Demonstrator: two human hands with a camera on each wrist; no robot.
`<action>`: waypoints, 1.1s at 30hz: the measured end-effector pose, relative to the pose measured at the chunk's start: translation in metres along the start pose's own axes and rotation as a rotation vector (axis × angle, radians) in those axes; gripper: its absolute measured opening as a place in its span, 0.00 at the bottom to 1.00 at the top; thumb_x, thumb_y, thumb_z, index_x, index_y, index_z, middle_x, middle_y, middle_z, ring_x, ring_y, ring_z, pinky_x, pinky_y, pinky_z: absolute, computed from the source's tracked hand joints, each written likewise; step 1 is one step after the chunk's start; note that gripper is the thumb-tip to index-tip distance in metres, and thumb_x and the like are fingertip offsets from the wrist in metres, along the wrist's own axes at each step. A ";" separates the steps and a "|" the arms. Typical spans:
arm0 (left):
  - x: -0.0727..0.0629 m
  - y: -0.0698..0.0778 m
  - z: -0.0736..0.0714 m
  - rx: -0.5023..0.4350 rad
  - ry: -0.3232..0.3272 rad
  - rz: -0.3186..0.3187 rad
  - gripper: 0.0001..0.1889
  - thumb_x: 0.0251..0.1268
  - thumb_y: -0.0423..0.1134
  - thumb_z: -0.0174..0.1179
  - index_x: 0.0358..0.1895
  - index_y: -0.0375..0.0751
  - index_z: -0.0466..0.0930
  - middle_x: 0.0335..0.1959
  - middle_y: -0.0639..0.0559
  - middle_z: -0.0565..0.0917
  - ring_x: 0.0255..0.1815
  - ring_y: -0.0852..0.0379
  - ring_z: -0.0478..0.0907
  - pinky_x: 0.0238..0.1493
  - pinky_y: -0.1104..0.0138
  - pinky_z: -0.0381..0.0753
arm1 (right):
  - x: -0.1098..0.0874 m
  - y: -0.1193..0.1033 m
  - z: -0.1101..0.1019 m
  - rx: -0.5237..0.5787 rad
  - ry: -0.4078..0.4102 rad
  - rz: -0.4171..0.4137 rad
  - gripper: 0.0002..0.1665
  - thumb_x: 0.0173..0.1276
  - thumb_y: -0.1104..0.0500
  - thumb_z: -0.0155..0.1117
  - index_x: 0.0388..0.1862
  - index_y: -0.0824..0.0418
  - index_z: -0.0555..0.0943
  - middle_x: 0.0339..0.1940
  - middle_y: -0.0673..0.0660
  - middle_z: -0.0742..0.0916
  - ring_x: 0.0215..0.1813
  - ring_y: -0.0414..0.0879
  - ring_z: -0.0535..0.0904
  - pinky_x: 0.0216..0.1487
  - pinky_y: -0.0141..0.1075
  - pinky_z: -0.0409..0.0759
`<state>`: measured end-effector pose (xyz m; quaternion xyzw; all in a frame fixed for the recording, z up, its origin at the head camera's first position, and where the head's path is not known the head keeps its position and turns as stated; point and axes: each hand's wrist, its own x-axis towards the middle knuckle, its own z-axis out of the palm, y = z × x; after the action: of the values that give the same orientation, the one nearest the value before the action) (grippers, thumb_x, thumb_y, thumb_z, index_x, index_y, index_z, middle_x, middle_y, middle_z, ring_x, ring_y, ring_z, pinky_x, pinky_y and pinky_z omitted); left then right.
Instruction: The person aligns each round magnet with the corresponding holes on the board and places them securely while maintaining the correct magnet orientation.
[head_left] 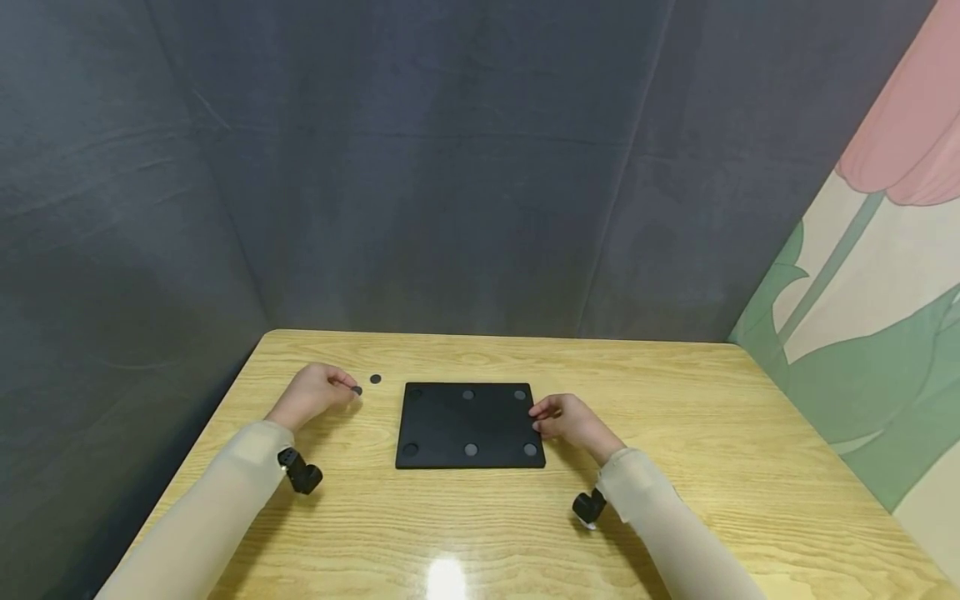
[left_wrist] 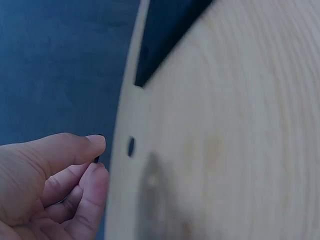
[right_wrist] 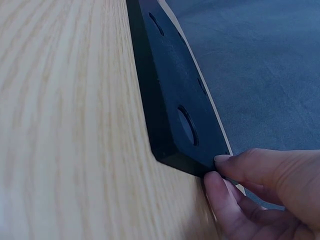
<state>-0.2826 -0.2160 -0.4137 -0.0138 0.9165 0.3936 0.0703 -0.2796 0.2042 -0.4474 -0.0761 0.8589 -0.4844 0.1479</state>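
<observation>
A flat black board (head_left: 442, 421) with several round recesses lies on the table; the two left recesses look darker than the rest. My left hand (head_left: 321, 390), to the left of the board, pinches a small black disc (head_left: 357, 390) between thumb and fingertips. In the left wrist view only a thin dark edge of this disc (left_wrist: 97, 160) shows. A second black disc (head_left: 376, 378) lies on the table between that hand and the board. My right hand (head_left: 566, 418) grips the board's right edge with thumb and fingers, seen closely at the board's end (right_wrist: 185, 162) in the right wrist view.
The wooden table (head_left: 450, 517) runs up to a dark grey curtain (head_left: 450, 167) at its back and left. A floral wall covering (head_left: 862, 317) borders the right side. Wrist cameras (head_left: 302, 473) sit on both sleeves.
</observation>
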 end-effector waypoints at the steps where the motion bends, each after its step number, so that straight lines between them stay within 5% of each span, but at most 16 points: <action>1: -0.001 0.004 -0.001 0.002 -0.003 0.012 0.09 0.60 0.39 0.65 0.42 0.39 0.84 0.36 0.47 0.84 0.36 0.52 0.76 0.37 0.65 0.74 | 0.000 0.000 0.000 0.000 0.000 0.004 0.11 0.62 0.73 0.62 0.45 0.73 0.79 0.37 0.61 0.81 0.35 0.43 0.79 0.41 0.36 0.85; 12: -0.013 0.043 -0.009 -0.026 -0.072 0.148 0.12 0.61 0.39 0.65 0.45 0.36 0.83 0.37 0.47 0.84 0.40 0.49 0.80 0.44 0.58 0.78 | -0.002 0.001 0.000 0.008 0.003 -0.004 0.12 0.62 0.74 0.60 0.45 0.74 0.79 0.37 0.61 0.82 0.35 0.42 0.79 0.41 0.36 0.84; 22: -0.027 0.067 0.009 -0.025 -0.112 0.279 0.09 0.58 0.36 0.67 0.40 0.37 0.84 0.34 0.49 0.84 0.34 0.58 0.79 0.36 0.66 0.79 | -0.003 -0.001 0.000 0.013 0.006 -0.001 0.12 0.61 0.75 0.59 0.45 0.74 0.79 0.37 0.61 0.82 0.36 0.42 0.80 0.41 0.36 0.84; 33: -0.040 0.073 0.035 -0.056 -0.188 0.257 0.07 0.57 0.33 0.68 0.39 0.37 0.84 0.31 0.51 0.83 0.31 0.59 0.79 0.37 0.67 0.80 | -0.001 -0.001 0.004 -0.012 0.034 0.039 0.12 0.63 0.75 0.58 0.45 0.71 0.80 0.38 0.61 0.82 0.37 0.43 0.80 0.41 0.35 0.84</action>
<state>-0.2452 -0.1414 -0.3791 0.1386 0.8887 0.4243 0.1046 -0.2771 0.2009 -0.4477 -0.0519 0.8655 -0.4776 0.1421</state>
